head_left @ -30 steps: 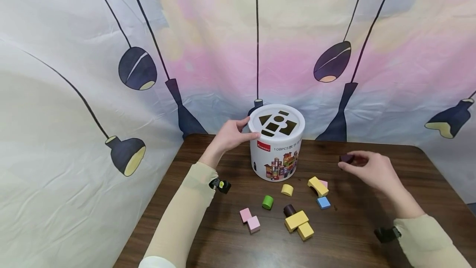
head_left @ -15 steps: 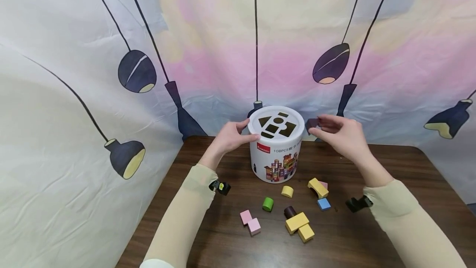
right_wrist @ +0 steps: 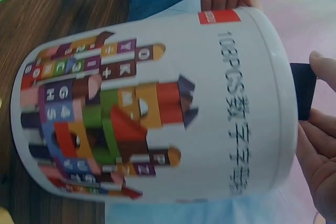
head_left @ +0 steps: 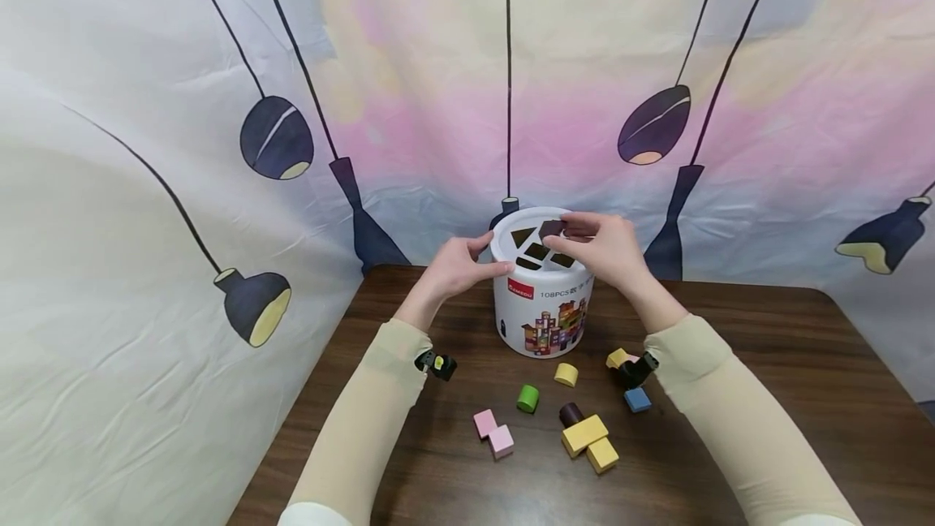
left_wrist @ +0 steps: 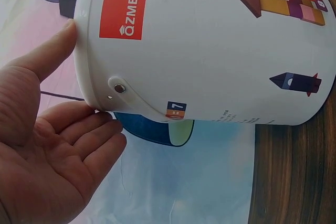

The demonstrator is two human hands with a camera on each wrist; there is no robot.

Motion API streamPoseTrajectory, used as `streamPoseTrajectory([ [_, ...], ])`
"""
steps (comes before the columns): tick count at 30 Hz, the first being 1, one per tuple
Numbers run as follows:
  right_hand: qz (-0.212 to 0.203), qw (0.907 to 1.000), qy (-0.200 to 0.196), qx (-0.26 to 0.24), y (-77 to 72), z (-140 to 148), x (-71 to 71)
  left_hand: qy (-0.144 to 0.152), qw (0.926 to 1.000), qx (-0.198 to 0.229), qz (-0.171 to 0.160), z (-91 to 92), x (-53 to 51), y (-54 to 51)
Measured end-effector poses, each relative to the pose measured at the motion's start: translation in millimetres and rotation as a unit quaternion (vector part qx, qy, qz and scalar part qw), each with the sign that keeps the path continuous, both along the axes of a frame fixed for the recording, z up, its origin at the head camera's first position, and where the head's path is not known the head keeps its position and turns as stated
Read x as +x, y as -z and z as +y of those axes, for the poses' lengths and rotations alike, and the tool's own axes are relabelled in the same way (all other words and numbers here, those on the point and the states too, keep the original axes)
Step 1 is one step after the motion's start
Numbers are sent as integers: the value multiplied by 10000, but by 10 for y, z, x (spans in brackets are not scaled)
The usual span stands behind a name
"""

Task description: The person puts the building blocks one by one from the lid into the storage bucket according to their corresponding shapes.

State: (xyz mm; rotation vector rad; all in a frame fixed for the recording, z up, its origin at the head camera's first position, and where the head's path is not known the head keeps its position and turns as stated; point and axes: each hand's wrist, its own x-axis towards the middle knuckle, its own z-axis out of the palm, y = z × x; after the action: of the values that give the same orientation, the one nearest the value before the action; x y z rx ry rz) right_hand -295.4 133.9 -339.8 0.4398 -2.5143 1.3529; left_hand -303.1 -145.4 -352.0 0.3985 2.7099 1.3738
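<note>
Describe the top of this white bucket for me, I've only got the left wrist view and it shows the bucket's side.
Observer: In the head view, its lid has several holes of different shapes, one a triangle.
Operator: Okay, and where over the lid is that dark block?
Observer: The right hand pinches it over the far half; I can't tell whether it touches the lid.
Operator: Any pink blocks on the table?
Observer: Yes, two, lying close together in front of the bucket.
</note>
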Motion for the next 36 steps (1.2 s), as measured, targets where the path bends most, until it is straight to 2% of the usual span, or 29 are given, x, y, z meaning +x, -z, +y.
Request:
streamPoseTrajectory([
  [7,-55,9999,-106,67,-8,-208,-107,23,10000,-25,-1,-6,-2,-1],
  [14,-211,9988,-231,363,-23,-336,-195,47,10000,-60,34,-11,-20,8],
  [25,-159,9973,-91,708,-46,-430,-281,89,9999,-94,32,-12,-28,22],
  [36,-135,9963,4,844,12,-465,-316,58,9999,-82,-15,-12,-25,20],
])
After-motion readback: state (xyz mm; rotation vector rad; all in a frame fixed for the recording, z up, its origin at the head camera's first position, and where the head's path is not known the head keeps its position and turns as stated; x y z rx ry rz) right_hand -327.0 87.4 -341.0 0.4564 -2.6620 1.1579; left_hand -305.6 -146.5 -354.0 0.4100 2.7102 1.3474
